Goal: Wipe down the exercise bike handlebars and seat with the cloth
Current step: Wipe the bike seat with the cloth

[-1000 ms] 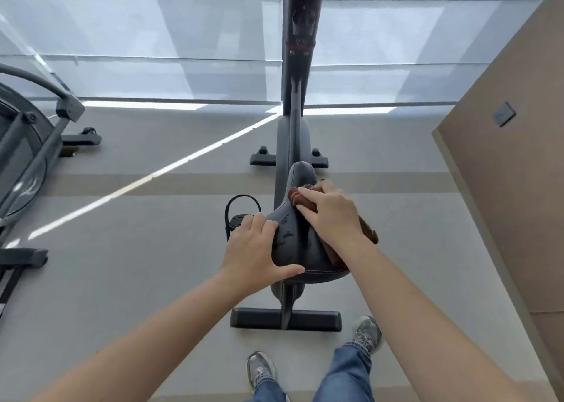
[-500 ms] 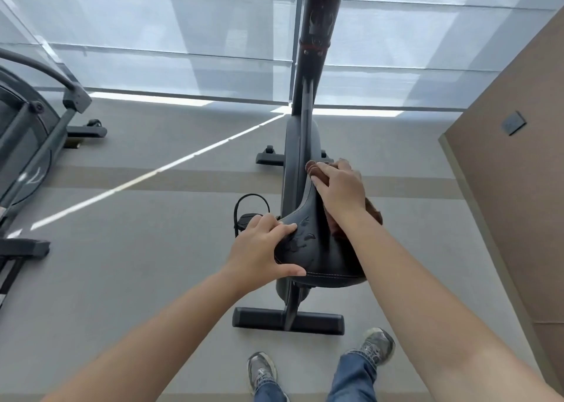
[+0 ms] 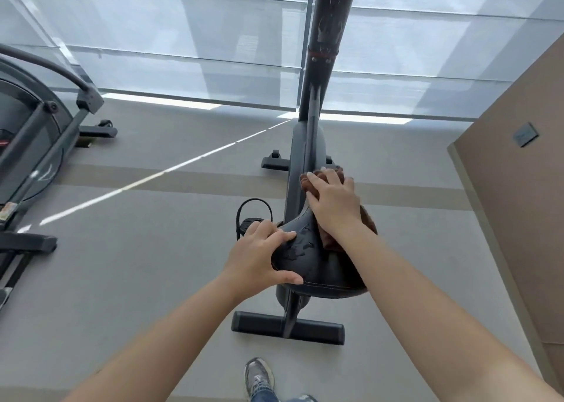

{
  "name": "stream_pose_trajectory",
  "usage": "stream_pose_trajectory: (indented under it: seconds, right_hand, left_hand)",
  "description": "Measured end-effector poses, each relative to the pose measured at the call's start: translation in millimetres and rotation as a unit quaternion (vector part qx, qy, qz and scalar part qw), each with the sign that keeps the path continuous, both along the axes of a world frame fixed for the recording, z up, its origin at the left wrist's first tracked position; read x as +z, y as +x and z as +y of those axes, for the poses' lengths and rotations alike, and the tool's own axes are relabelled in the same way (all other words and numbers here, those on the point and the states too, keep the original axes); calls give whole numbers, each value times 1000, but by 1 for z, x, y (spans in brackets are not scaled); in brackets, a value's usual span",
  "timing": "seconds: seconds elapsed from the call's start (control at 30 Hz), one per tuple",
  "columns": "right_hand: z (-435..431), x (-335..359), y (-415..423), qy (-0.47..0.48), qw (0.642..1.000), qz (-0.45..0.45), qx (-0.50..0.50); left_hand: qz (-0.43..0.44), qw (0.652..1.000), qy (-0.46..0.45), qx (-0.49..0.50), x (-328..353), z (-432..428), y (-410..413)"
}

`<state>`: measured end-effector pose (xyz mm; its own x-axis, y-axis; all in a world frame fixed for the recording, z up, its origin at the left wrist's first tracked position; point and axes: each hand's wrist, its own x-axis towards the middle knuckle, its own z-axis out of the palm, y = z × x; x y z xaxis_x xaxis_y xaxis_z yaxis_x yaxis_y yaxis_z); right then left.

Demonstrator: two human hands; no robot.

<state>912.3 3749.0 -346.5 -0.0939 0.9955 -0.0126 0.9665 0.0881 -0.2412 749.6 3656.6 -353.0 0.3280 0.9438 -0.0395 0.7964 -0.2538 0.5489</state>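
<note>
The exercise bike's black seat (image 3: 308, 258) is below me at the middle, with wet marks on its top. My right hand (image 3: 332, 201) presses a brown cloth (image 3: 367, 223) onto the seat's narrow nose, fingers spread forward over the cloth. My left hand (image 3: 262, 253) holds the seat's left edge, fingers on top and thumb along the rear rim. The bike's dark post (image 3: 328, 35) rises toward the top edge. The handlebars are out of view.
The bike's rear foot bar (image 3: 288, 328) and a pedal with strap (image 3: 251, 220) lie on the grey floor. Another exercise machine (image 3: 33, 145) stands at the left. A brown wall (image 3: 525, 218) runs along the right. My shoe (image 3: 259, 377) is by the bottom edge.
My right hand has slid the cloth forward along the seat, from its middle to the nose. My left hand has kept its hold on the seat's left edge.
</note>
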Motion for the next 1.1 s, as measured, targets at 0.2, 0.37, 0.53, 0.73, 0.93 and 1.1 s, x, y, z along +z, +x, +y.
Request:
stream_pose_trajectory:
  seconds: [0.2,0.37,0.53,0.73,0.93,1.1]
  right_hand:
    - [-44,2,21,-12,999,36,17]
    - [-99,-2,37,85,994,55,43]
    - [-13,-1,23,-2,996,91,-7]
    - [-21,1,22,-28,997,63,30]
    - [-106,2,19,91,996,13,22]
    - [-49,3,-2,23,998,-10,-65]
  left_hand:
    - [12,999,-21,29,4,-7,4]
    - [9,998,-30,48,5,-10,7]
    - [-3,997,-38,64,4,-13,9]
    - [-19,997,-35,68,0,-13,8]
    - [-74,995,-19,67,-6,-12,3]
    - [-42,999,-3,4,-4,0,-3]
